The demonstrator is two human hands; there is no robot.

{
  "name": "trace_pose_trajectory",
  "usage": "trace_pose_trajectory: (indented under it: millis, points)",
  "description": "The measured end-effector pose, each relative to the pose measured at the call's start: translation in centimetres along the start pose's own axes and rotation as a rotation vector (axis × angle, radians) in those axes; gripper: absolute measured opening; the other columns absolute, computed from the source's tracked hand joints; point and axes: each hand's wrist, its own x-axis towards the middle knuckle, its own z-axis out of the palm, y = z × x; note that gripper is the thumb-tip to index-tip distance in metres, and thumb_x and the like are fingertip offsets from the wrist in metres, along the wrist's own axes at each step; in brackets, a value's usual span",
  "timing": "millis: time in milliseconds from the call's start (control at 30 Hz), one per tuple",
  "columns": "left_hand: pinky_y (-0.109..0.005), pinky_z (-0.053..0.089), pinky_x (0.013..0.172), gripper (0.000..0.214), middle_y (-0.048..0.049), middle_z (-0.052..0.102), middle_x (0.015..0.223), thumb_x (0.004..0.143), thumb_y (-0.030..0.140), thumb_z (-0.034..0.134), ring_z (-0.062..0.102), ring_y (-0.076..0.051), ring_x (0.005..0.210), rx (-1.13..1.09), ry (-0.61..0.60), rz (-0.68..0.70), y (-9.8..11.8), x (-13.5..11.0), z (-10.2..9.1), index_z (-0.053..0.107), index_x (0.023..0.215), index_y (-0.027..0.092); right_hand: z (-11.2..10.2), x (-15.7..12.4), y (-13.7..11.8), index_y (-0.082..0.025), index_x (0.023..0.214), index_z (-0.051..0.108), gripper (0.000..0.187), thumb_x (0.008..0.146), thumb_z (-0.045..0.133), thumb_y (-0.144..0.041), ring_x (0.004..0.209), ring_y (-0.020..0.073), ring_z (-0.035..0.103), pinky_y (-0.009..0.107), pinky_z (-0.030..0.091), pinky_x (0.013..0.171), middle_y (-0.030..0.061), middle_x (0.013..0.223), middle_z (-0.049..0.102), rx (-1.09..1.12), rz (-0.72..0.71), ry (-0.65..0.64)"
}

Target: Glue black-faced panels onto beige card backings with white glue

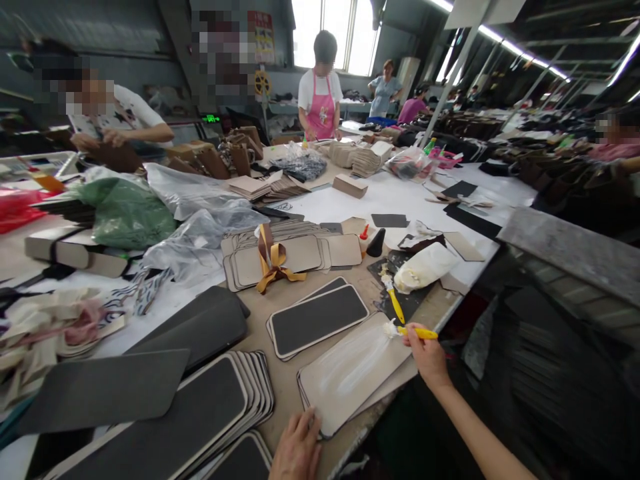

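Note:
My right hand [424,353] is closed around the yellow handle of a glue brush [420,332]. Its pale bristles touch the far right part of a beige panel [345,377], where a wet whitish streak runs lengthwise. My left hand [297,445] lies with fingers stretched out at the panel's near left corner, holding nothing. Under this panel sits at least one more like it. Just beyond, a black panel with a beige border [320,319] rests on another. A second yellow brush [395,303] lies by a white, glue-smeared container [425,267] on its side.
Stacked black panels [200,407] fill the near left, with loose dark sheets [107,390] beside them. Farther back is a beige stack with a brown ribbon [273,260], near a red-tipped bottle [364,240]. The table's edge runs along the right. Several people work beyond.

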Motion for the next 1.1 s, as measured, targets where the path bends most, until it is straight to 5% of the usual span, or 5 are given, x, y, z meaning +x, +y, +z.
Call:
trace_pose_trajectory:
  millis: [267,367,533,767,1100]
  points:
    - [-0.035,0.056,0.08,0.042,-0.0102,0.059,0.118,0.075,0.011,0.053,0.059,-0.023,0.096,0.022,0.035,0.027,-0.3,-0.3,0.8,0.053,0.116,0.017,2.5,-13.1,-3.6,-0.022,0.088,0.062,0.02,0.089,0.045,-0.033,0.081,0.0191,0.062,0.03,0.052,0.074,0.0071,0.084,0.061,-0.108,-0.398,-0.218]
    - [-0.036,0.055,0.082,0.043,-0.0094,0.059,0.12,0.076,0.012,0.054,0.059,-0.023,0.098,0.02,-0.001,0.016,-0.1,-0.3,0.4,0.052,0.118,0.018,4.0,-16.2,-4.5,-0.021,0.083,0.061,0.023,0.09,0.042,-0.031,0.074,0.0173,0.063,0.028,0.053,0.07,0.0061,0.081,0.061,-0.029,-0.333,-0.385]
    - [-0.039,0.051,0.09,0.044,-0.0089,0.055,0.126,0.081,0.014,0.052,0.055,-0.024,0.107,-0.012,-0.108,-0.024,0.7,0.1,-2.4,0.047,0.125,0.016,2.2,-14.3,-3.5,-0.017,0.082,0.059,0.041,0.079,0.049,-0.057,0.049,0.0199,0.062,0.03,0.054,0.05,0.0043,0.061,0.062,0.073,0.084,-0.245]
    - [-0.041,0.047,0.093,0.038,-0.011,0.054,0.128,0.083,0.009,0.046,0.05,-0.025,0.112,-0.109,-0.246,-0.088,1.2,1.1,-4.1,0.051,0.12,0.014,3.2,-15.8,-4.1,-0.016,0.085,0.059,0.047,0.075,0.052,-0.062,0.054,0.0213,0.064,0.03,0.054,0.056,0.0061,0.065,0.065,0.084,0.119,-0.226]
    - [-0.04,0.044,0.092,0.048,-0.0097,0.053,0.127,0.079,0.0,0.038,0.048,-0.023,0.113,-0.145,-0.18,-0.084,1.3,0.3,-4.1,0.047,0.124,0.015,5.8,-16.2,-4.8,-0.017,0.085,0.058,0.046,0.078,0.047,-0.062,0.059,0.0219,0.066,0.032,0.055,0.061,0.0073,0.068,0.068,0.028,0.05,-0.223]
